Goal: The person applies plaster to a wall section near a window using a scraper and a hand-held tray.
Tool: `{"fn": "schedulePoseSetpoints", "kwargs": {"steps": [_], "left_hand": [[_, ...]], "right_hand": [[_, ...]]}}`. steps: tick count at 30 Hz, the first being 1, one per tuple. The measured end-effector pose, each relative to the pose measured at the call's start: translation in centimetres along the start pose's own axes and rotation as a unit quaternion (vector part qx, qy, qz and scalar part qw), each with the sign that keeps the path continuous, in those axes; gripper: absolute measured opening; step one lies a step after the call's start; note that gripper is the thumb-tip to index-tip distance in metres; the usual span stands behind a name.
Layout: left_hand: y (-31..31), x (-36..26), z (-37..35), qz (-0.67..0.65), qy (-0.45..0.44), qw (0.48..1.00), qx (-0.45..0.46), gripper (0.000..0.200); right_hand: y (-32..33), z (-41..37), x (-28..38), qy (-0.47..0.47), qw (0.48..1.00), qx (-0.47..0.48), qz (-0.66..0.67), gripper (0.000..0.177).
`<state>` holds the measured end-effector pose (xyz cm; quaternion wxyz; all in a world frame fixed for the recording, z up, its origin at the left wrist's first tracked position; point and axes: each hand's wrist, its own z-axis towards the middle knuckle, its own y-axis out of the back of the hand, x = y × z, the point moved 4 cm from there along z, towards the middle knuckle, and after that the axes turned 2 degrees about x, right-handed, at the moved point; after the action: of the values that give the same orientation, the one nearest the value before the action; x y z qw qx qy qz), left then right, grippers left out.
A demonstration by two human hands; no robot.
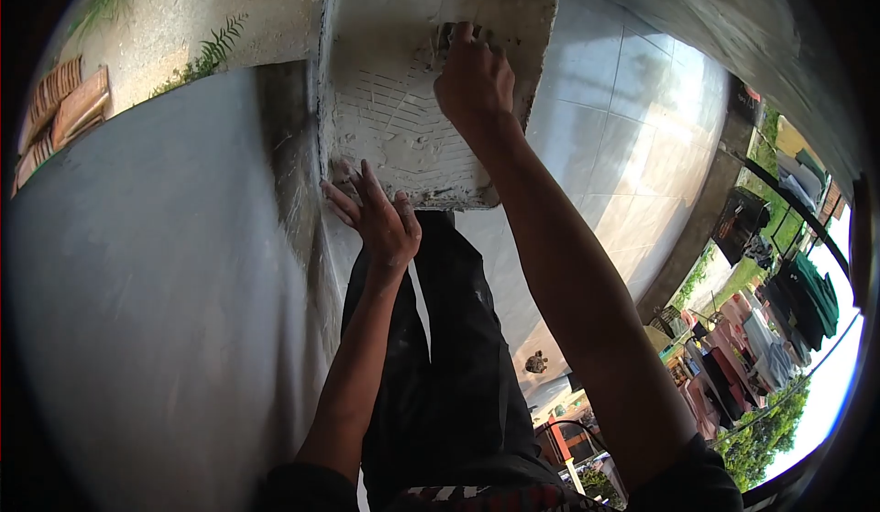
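A rectangular tray (323, 99) with a raised, caked rim holds wet grey-white paste (385, 99), scored with rows of short lines. My right hand (477, 81) reaches over the far right part of the tray, fingers curled down around a small dark thing (446, 37). Its shape is mostly hidden by the fingers, and I cannot tell what it is. At the tray's near left corner, my left hand (380, 219) has its fingers spread, the tips overlapping the rim. Pale paste smears those fingers.
To the left rises a smooth grey wall-like surface (147, 264). Shiny tiles (632, 127) lie to the right. Laundry (733, 347) hangs outside at the right edge. Stacked reddish tiles or bricks (78, 104) and a fern (215, 49) show at upper left. My dark-trousered legs (449, 347) are below the tray.
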<state>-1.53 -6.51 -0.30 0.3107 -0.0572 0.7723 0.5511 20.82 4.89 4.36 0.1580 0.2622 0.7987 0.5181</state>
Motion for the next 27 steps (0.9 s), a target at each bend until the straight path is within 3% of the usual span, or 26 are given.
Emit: {"fn": "schedulePoseSetpoints", "kwargs": {"steps": [2, 3, 5, 6, 7, 8, 9, 10, 12, 13, 15, 16, 18, 22, 24, 25, 27], "left_hand": [[0.0, -0.1, -0.1, -0.004, 0.000, 1.000, -0.002, 0.067], [-0.1, -0.1, 0.0, -0.006, 0.001, 1.000, -0.002, 0.067], [0.0, 0.1, -0.1, -0.026, -0.011, 1.000, -0.008, 0.070], [0.0, 0.3, -0.1, -0.023, -0.006, 1.000, -0.006, 0.070], [0.0, 0.2, -0.1, -0.023, -0.005, 1.000, -0.002, 0.070], [0.0, 0.1, -0.1, -0.024, -0.003, 1.000, 0.004, 0.070], [0.2, -0.1, -0.1, -0.010, 0.000, 1.000, 0.001, 0.067], [0.1, 0.1, -0.1, -0.009, 0.005, 1.000, 0.006, 0.067], [0.0, 0.1, 0.0, -0.025, -0.012, 1.000, -0.002, 0.069], [0.0, 0.1, 0.1, -0.025, -0.009, 1.000, -0.001, 0.069], [0.1, 0.1, 0.0, -0.029, -0.006, 1.000, 0.002, 0.069], [0.2, 0.1, 0.0, -0.029, -0.005, 1.000, 0.002, 0.069], [0.3, -0.1, 0.1, -0.027, -0.009, 1.000, 0.003, 0.069], [0.1, 0.1, 0.0, -0.028, -0.006, 1.000, 0.009, 0.070], [-0.1, 0.2, 0.0, -0.024, 0.002, 1.000, 0.017, 0.070], [-0.1, 0.2, 0.1, -0.023, 0.005, 0.999, 0.024, 0.070], [-0.1, 0.2, 0.1, -0.022, -0.007, 1.000, 0.010, 0.070]], "right_hand": [[2.2, 0.0, 0.0, -0.028, 0.989, 0.041, 0.140, 0.059], [2.5, 0.6, -0.7, -0.027, 0.989, 0.041, 0.139, 0.059], [3.8, 2.0, -2.4, 0.056, 0.979, -0.051, 0.190, 0.074], [5.7, 2.1, -2.6, 0.020, 0.974, -0.041, 0.220, 0.065], [5.4, 3.8, -4.0, 0.061, 0.980, -0.115, 0.148, 0.058], [5.8, 4.3, -5.3, 0.045, 0.987, -0.081, 0.134, 0.059], [9.7, 3.2, -3.4, -0.073, 0.975, 0.070, 0.198, 0.051], [8.1, 4.7, -4.7, 0.007, 0.995, -0.038, 0.091, 0.045], [7.1, 6.3, -6.4, 0.100, 0.991, -0.088, -0.006, 0.041], [7.3, 6.6, -6.4, 0.102, 0.991, -0.085, -0.006, 0.041], [7.5, 7.1, -6.8, 0.057, 0.996, 0.061, -0.014, 0.041], [7.2, 6.7, -6.6, 0.057, 0.996, 0.062, -0.014, 0.041], [6.8, 5.6, -6.1, 0.111, 0.993, -0.048, 0.006, 0.041], [4.4, 5.4, -6.8, 0.077, 0.996, -0.026, 0.021, 0.038], [3.6, 5.8, -6.9, 0.096, 0.985, -0.124, 0.065, 0.035], [2.6, 6.7, -7.4, 0.093, 0.987, -0.117, 0.066, 0.035], [0.5, 8.6, -8.2, 0.079, 0.991, -0.106, -0.022, 0.032]]}}
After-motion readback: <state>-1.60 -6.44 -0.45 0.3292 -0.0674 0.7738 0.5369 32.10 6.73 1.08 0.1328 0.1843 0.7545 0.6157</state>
